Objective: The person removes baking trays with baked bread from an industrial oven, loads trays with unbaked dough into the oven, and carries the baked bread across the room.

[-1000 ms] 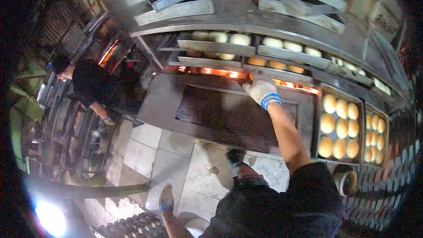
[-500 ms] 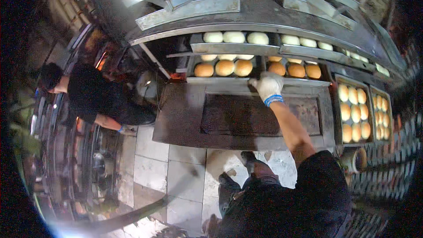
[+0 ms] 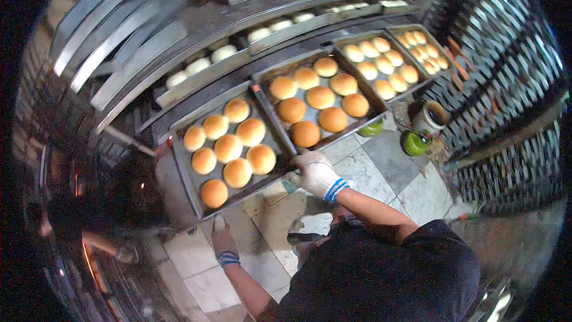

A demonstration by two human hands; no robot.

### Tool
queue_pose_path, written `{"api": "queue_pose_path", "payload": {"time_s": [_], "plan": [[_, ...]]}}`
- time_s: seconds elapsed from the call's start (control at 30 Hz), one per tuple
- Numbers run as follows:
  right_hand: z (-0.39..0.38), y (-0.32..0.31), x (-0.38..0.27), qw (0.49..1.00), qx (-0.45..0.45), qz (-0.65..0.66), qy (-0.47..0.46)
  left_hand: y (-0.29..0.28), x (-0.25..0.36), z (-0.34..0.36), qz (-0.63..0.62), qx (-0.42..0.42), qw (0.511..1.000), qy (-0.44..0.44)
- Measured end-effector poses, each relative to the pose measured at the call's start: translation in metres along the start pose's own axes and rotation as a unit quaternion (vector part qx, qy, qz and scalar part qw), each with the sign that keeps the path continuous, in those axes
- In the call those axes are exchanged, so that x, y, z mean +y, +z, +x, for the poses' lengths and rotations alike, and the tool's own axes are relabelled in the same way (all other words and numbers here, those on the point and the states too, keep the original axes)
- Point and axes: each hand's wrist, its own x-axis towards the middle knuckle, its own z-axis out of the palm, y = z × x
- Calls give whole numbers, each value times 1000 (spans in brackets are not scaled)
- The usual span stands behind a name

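My right hand [image 3: 316, 174], in a white knit glove with blue bands at the cuff, is closed on the near right corner of a metal baking tray [image 3: 268, 180] of browned round buns [image 3: 228, 148]. My left hand [image 3: 224, 240], gloved alike, reaches up to the same tray's near left rim; its fingers look stretched out, their tips at or just below the rim. Right beside it sits a second baking tray [image 3: 325, 142] of browned buns [image 3: 320, 98], close to my right hand.
Two more trays of buns [image 3: 381, 65] [image 3: 423, 50] continue to the right. Above run trays of pale dough balls [image 3: 223, 53]. Green round containers [image 3: 416, 143] and a white pot [image 3: 430, 118] stand on the tiled floor [image 3: 205, 280]. A co-worker's hand [image 3: 126, 254] is at the left.
The view has turned. Both near trays have come out toward me, showing their full rows of buns. My left hand has come into view at the left tray; my right hand is at its near corner.
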Motion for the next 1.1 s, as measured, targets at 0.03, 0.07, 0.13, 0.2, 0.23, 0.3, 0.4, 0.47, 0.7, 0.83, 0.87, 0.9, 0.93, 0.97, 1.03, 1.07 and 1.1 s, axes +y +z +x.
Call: {"api": "queue_pose_path", "payload": {"time_s": [0.03, 0.07, 0.13, 0.2, 0.23, 0.3, 0.4, 0.47, 0.7, 0.83, 0.87, 0.9, 0.93, 0.97, 1.03, 1.07, 1.1], "plan": [[-5, -14, 8, 996, -14, 86, 13, 25, 26, -2, 6, -21, 1000, 2], [-11, -32, 23, 996, -8, 87, 13, 61, 56, -15, -69, 20, 996, -57], [-22, -69, 50, 994, 2, 97, 55, 108, 87, -37, -119, 70, 985, -102], [-25, -109, 47, 970, -32, 168, 174, 95, -5, -25, 55, 139, 988, 34], [-34, -100, 71, 957, 17, 209, 199, 87, -38, -26, 231, 190, 942, 154], [-68, -120, 166, 923, 97, 169, 331, 200, 85, -72, 351, 151, 905, 187], [-75, -142, 252, 857, 118, 250, 434, 266, 107, -67, 81, 188, 977, 57], [-56, -162, 275, 775, 100, 307, 543, 287, 109, -45, -167, 194, 966, -32], [37, -131, 315, 757, 164, 349, 528, 341, 106, 10, -188, 277, 941, -50], [32, -92, 317, 751, 156, 312, 561, 294, 64, -14, -238, 142, 957, -90], [6, -106, 354, 842, 110, 158, 505, 344, 113, -46, -71, 153, 974, -153], [1, -114, 356, 914, 35, 22, 404, 343, 123, -68, -73, 158, 973, -153], [2, -116, 358, 773, 197, 311, 517, 339, 125, -83, -167, 111, 973, -110], [11, -124, 334, 651, 242, 486, 531, 324, 118, -94, -260, 78, 960, -64], [-31, -120, 395, 880, 219, 200, 371, 327, 118, -97, -274, 47, 958, -73], [-23, -143, 356, 940, 133, 76, 306, 307, 121, -108, -213, 38, 974, -69], [-16, -186, 312, 970, 59, -57, 229, 295, 124, -114, -153, 14, 986, -70]]}}
